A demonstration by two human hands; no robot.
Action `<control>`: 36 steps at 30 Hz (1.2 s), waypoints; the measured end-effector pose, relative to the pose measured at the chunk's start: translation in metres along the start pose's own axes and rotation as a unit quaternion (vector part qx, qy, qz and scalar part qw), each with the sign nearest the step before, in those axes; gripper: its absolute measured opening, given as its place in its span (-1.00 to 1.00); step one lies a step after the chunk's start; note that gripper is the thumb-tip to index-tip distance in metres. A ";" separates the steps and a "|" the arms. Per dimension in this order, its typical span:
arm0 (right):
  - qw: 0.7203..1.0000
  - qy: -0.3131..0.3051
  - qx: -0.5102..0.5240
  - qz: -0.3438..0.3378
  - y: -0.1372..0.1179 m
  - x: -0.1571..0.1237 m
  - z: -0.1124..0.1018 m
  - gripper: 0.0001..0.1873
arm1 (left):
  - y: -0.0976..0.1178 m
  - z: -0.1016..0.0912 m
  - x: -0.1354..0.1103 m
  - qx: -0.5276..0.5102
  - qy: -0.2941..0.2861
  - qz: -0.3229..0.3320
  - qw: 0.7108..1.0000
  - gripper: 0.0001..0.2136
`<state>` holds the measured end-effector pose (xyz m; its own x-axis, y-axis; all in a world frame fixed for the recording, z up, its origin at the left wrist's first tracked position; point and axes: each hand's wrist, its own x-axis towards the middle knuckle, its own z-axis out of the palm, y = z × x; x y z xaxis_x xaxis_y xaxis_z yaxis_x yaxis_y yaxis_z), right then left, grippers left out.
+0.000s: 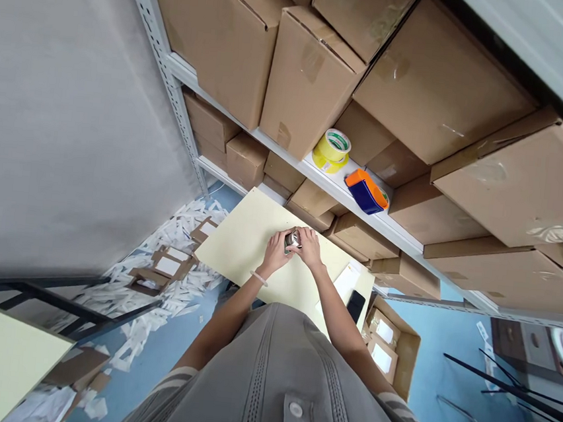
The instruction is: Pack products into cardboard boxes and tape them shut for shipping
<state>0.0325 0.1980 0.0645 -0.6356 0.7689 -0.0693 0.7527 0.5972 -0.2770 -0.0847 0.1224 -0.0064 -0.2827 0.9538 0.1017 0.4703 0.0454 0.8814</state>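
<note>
A small, rounded, shiny silver object (293, 239) with dark patches is held between my two hands over the pale yellow tabletop (246, 237). My left hand (276, 253) curls round its left side. From the right, my right hand (310, 247) closes on it, with fingers bent over the far edge. Fingers cover much of the object, so its exact kind cannot be made out. To the right of my hands, a white sheet or flat packet (346, 280) and a black phone (355, 306) lie on the tabletop.
Shelving with cardboard boxes (314, 75) rises ahead. Yellow tape rolls (332, 151) and an orange-and-blue tape dispenser (367, 191) sit on the shelf edge. Shredded white paper (152, 318) covers the floor at left. An open carton (405, 349) stands right of the table.
</note>
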 end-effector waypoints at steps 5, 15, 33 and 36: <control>1.000 -0.005 -0.005 -0.013 0.008 -0.004 0.004 -0.29 | -0.003 0.005 0.001 -0.007 0.000 0.018 1.000 -0.30; 0.880 0.241 0.346 0.218 0.045 -0.027 -0.001 -0.56 | -0.006 -0.001 -0.002 -0.027 -0.052 0.068 0.996 0.14; 0.757 0.164 0.595 0.213 0.013 -0.008 0.004 -0.30 | 0.004 0.004 0.002 -0.100 -0.002 0.002 0.995 -0.71; 0.883 0.120 0.441 0.111 0.001 -0.008 0.001 -0.35 | 0.004 0.007 0.002 -0.106 0.003 -0.001 0.994 -0.70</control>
<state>0.0383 0.1923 0.0632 -0.3543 0.9343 -0.0394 0.3605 0.0976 -0.9276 -0.0775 0.1264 -0.0063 -0.2892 0.9519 0.1013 0.2829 -0.0161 0.9590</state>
